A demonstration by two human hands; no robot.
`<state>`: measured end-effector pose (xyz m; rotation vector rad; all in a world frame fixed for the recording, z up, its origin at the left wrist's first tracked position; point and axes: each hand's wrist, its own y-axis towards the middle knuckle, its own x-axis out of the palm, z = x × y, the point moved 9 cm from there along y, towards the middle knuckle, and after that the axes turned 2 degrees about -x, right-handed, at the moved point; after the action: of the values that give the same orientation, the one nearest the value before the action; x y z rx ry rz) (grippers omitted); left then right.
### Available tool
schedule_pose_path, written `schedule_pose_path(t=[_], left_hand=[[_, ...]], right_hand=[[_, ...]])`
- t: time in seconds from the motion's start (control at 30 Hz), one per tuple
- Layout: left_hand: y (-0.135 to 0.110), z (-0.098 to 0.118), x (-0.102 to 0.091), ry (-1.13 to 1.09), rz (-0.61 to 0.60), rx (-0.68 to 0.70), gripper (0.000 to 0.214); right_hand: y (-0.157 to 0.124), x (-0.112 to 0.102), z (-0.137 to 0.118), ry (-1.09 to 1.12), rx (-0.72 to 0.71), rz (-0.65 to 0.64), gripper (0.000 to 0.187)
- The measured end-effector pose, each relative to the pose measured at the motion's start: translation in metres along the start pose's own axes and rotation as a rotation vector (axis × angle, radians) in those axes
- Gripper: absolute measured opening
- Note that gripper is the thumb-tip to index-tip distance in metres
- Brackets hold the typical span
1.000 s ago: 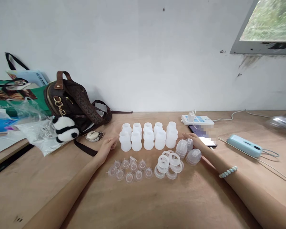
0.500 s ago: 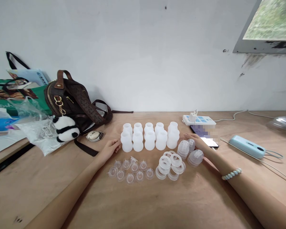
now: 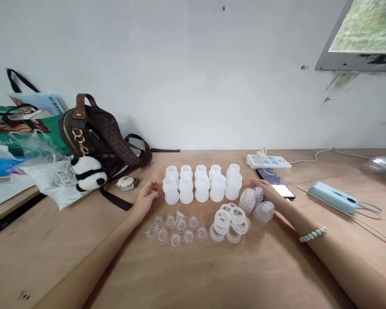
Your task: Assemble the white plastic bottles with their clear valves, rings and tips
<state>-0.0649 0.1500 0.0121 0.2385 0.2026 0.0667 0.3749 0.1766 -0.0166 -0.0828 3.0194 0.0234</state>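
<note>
White baby bottles (image 3: pixel 202 189) without tops stand upright in two rows at the middle of the table. Just left of them rests my left hand (image 3: pixel 148 194), open, its fingers loosely bent and apart, with nothing in it. My right hand (image 3: pixel 264 189) lies open at the right end of the rows, partly hidden behind clear domed caps (image 3: pixel 263 213); the fingers that show are stretched out and hold nothing visible. In front of the bottles lie several clear nipples (image 3: pixel 176 240), and to their right a loose pile of translucent screw rings (image 3: pixel 223 219).
At the left are a brown backpack (image 3: pixel 93 128) with a panda charm (image 3: pixel 89 174), a plastic bag (image 3: pixel 56 180) and a mouse (image 3: pixel 128 183). At the right are a power strip (image 3: pixel 275 162), a phone (image 3: pixel 284 191), a light-blue power bank (image 3: pixel 333 197) and cables.
My left hand has lifted a little and its fingers have spread apart, coming slightly away from the bottles. My right hand has barely moved. The bottles and loose parts stay in place.
</note>
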Motion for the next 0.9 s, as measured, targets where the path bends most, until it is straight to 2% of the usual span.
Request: schedule_pose_path(t=[0.17,0.33,0.4,0.53,0.63,0.7,0.77,0.83,0.9], left_hand=[[-0.007,0.018,0.003,-0.007,0.067,0.068,0.03],[-0.007,0.04,-0.012,0.031,0.121,0.102,0.016],[-0.007,0.055,-0.017,0.076,0.049,0.093,0.017],[-0.018,0.079,-0.017,0.233,-0.193,0.046,0.016],[-0.038,0.082,-0.007,0.444,-0.361,0.049,0.019],[-0.053,0.078,0.0,0.508,-0.442,0.048,0.022],[-0.066,0.072,0.004,0.531,-0.492,0.043,0.02],[-0.077,0.064,0.003,0.548,-0.516,0.034,0.018],[-0.086,0.056,0.002,0.566,-0.541,0.033,0.019]], right_hand=[[-0.002,-0.002,-0.007,-0.076,-0.055,0.029,0.066],[-0.01,-0.012,-0.037,-0.214,-0.169,0.117,0.066],[-0.015,-0.02,-0.059,-0.287,-0.253,0.197,0.064],[-0.039,-0.023,-0.105,-0.453,-0.414,0.345,0.053],[-0.064,0.002,-0.137,-0.635,-0.567,0.304,0.036],[-0.09,0.04,-0.161,-0.926,-0.837,0.19,0.027],[-0.11,0.075,-0.166,-1.125,-1.001,0.036,0.021],[-0.121,0.098,-0.161,-1.241,-1.038,-0.09,0.016],[-0.126,0.111,-0.152,-1.32,-1.018,-0.16,0.009]])
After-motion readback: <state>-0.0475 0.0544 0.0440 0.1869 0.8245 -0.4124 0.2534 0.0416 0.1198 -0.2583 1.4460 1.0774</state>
